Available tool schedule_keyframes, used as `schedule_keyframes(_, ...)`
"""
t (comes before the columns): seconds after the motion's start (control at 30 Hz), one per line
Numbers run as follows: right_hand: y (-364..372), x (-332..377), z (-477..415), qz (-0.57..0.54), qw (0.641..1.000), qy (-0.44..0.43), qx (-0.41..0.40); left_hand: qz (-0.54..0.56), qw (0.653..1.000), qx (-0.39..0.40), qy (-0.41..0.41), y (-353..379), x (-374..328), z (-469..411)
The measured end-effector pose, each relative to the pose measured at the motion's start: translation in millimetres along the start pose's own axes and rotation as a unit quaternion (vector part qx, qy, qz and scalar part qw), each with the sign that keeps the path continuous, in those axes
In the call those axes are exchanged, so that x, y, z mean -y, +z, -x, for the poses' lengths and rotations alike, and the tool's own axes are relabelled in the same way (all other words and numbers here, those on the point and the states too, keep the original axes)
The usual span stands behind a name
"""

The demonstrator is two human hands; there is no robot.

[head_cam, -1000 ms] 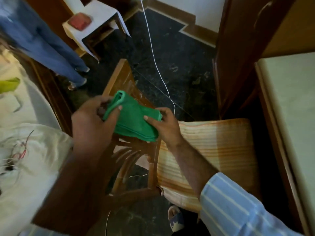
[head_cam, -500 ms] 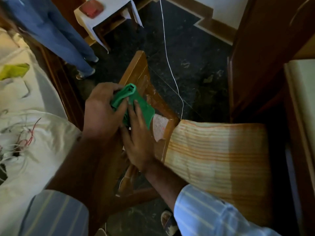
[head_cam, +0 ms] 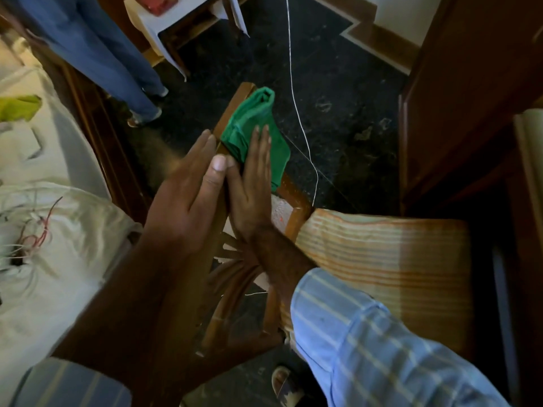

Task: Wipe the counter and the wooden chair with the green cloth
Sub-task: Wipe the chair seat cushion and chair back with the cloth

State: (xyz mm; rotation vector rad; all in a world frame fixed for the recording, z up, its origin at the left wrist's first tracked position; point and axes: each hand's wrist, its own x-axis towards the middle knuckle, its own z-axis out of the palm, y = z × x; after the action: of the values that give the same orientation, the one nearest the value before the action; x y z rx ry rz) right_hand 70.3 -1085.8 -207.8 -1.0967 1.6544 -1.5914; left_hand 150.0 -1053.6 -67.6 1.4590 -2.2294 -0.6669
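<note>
Green cloth (head_cam: 252, 127) draped over wooden chair (head_cam: 289, 198) top rail; soft, light, bunches easily. Right hand (head_cam: 249, 186) flat, fingers spread, pressing cloth; left hand (head_cam: 188, 198) open flat beside rail.

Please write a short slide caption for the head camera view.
Both hands, left hand and right hand, press the folded green cloth on the wooden chair top rail.

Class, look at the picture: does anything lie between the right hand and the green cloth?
No. The right hand lies flat on the cloth, pressing it onto the chair rail; the left hand is beside it.
</note>
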Motion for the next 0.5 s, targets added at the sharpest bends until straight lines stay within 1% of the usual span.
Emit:
schedule_keyframes(0.13,-1.3,-36.4,5.7,-0.013,0.995,0.101,0.001,-0.031,0.999,0.033,-0.007,-0.8,-1.0,-1.2)
schedule_keyframes(0.23,-5.5,-62.4,8.5,0.006,0.989,0.15,0.008,-0.068,0.997,0.048,0.002,-0.6,-2.0,-2.8)
schedule_keyframes(0.4,-11.6,-92.3,0.9,0.009,0.963,0.268,0.001,-0.062,0.997,0.046,0.002,-0.8,-1.5,-1.7)
schedule_keyframes(0.5,-8.6,-87.8,-6.9,-0.01,0.956,0.292,-0.031,-0.07,0.996,0.048,0.003,-0.1,-0.6,-2.4)
